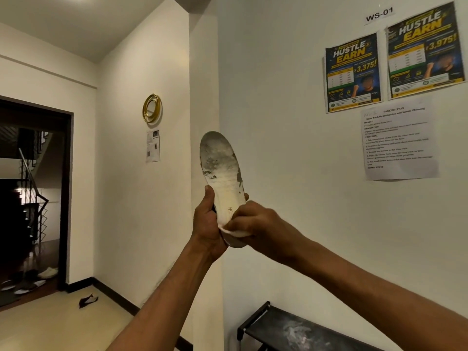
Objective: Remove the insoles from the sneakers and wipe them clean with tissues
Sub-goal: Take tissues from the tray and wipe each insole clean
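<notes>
The step in hand was the wiping. The insole [222, 168] was out of its sneaker and was held up in the air in front of the wall, almost upright, with the toe end up and leaning a little to the left.

The left grip [206, 219] was closed around the heel part, with the thumb on the left edge and the fingers behind. The right grip [253, 224] pinched a white tissue [236, 233] and pressed it on the lower face of the insole, just beside the left grip.

Grey dirty patches lay on the toe half, above both grips, and the lower part looked paler. So I judge the next move called for the tissue to go up toward the toe. The left grip would need to hold firm, because the thin insole could bend under the pressure. A black rack [291, 330] stood below, well apart from the insole.
</notes>
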The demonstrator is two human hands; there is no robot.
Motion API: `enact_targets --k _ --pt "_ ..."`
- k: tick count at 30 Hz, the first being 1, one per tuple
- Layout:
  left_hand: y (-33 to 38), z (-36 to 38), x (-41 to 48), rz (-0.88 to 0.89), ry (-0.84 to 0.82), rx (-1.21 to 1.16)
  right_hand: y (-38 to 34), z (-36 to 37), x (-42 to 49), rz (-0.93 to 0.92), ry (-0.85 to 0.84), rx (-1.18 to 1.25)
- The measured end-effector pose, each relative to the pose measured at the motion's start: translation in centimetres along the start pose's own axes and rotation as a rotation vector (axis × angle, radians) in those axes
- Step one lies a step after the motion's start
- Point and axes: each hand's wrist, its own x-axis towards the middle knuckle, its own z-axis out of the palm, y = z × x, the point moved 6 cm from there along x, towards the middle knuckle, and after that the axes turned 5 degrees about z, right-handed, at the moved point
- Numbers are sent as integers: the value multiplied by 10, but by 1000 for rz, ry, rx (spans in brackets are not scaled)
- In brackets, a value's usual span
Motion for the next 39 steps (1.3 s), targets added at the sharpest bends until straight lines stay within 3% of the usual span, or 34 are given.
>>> enact_targets --k 3,7,10,14,18,22,25,29,33,37,39 --pt "0 0 2 23 15 -36 15 -15 -6 153 117 65" --pt "-3 -1 2 11 27 -24 1 3 -20 -6 -69 7" --pt "-6 1 1 -7 29 -102 19 -13 -23 134 53 49" --pt "-9 5 2 -22 8 -91 -7 7 -31 -29 -57 -1" --pt "-7 5 3 -18 -6 -143 18 -14 -30 166 61 75" --pt "-8 9 3 -8 -7 -107 -3 5 -36 14 -36 48" --pt "-7 10 3 -3 -15 -128 17 -12 -34 178 78 83" --pt "-8 14 2 -2 -40 -93 -3 4 -39 49 -21 36" --pt "-7 13 4 -14 -35 -133 15 -14 -36 242 131 102" --pt "-7 18 4 -3 -36 -99 -18 4 -42 85 42 118" --pt "-3 17 6 23 -7 -116 -8 -5 -40 159 134 153"
